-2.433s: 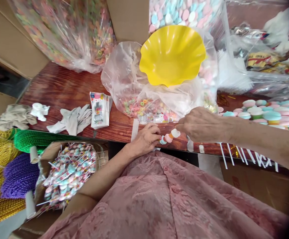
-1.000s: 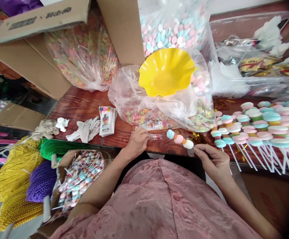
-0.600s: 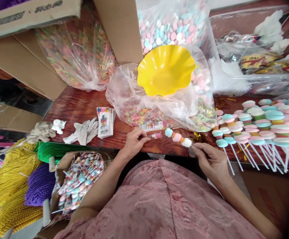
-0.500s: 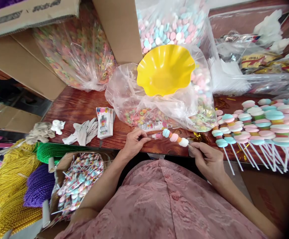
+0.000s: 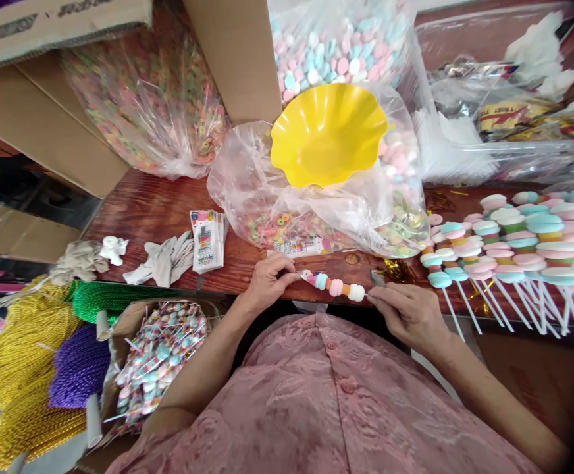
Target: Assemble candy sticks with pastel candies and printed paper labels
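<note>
My right hand (image 5: 410,314) pinches the stick end of a candy skewer (image 5: 335,287) carrying blue, pink and white sweets. My left hand (image 5: 267,282) is closed in a pinch at the skewer's other tip, on a small clear wrapper with a pink print (image 5: 307,276). Both hands hover at the near edge of the wooden table (image 5: 158,210), just above my pink blouse. A yellow scalloped bowl (image 5: 327,135) rests on a clear plastic bag of ring candies (image 5: 287,210) right behind the hands.
Finished candy skewers (image 5: 514,243) lie in rows on the right. Big bags of candy (image 5: 153,105) stand behind, with cardboard boxes. A wrapper stack (image 5: 207,240) and cloth gloves (image 5: 161,257) lie left. Below are a box of wrapped skewers (image 5: 153,359) and cord rolls (image 5: 30,368).
My right hand fetched a candy skewer from the right and brought it toward my left hand. The skewer's tip has moved left into the wrapper held by my left fingers.
</note>
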`<state>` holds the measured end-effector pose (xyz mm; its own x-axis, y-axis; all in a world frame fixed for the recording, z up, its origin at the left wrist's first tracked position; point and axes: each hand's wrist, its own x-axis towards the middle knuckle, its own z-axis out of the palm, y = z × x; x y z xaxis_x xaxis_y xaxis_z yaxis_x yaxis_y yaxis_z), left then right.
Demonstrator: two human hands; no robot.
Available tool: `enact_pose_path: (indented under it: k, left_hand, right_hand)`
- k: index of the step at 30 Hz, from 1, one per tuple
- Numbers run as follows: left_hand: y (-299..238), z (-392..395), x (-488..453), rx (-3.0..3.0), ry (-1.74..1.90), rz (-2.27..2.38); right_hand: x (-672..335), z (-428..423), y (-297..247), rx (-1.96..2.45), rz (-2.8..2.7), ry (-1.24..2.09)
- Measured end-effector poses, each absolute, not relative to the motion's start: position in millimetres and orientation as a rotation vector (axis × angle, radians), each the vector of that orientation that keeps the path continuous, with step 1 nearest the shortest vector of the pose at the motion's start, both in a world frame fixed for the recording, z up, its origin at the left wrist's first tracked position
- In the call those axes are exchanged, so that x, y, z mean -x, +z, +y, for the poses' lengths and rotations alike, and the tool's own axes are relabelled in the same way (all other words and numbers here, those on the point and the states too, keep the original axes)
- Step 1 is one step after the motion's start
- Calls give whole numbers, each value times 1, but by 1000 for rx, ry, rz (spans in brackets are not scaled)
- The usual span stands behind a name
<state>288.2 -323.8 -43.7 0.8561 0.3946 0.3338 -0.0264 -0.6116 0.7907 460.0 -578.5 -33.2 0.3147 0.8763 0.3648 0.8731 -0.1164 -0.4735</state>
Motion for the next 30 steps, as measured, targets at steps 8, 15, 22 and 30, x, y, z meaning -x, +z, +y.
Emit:
enact_pose_path:
  k: [8,15,22,30]
  left_hand:
    - [-36,-322,-287,-2162,479,60]
    - [-28,-326,-291,-2127,416,-10]
    - [-15,-318,-299,-2288,303,-129]
    - [-3,-328,-306,-2157,-2,-109]
  right_hand:
    - [-480,-563,-22,2066,-1663,-34]
    - [-477,-559,-14,1915,-1710,-2]
    - [-476,-558,-10,1788,-1580,22]
    - [-480,-553,17,1777,-1961,-530]
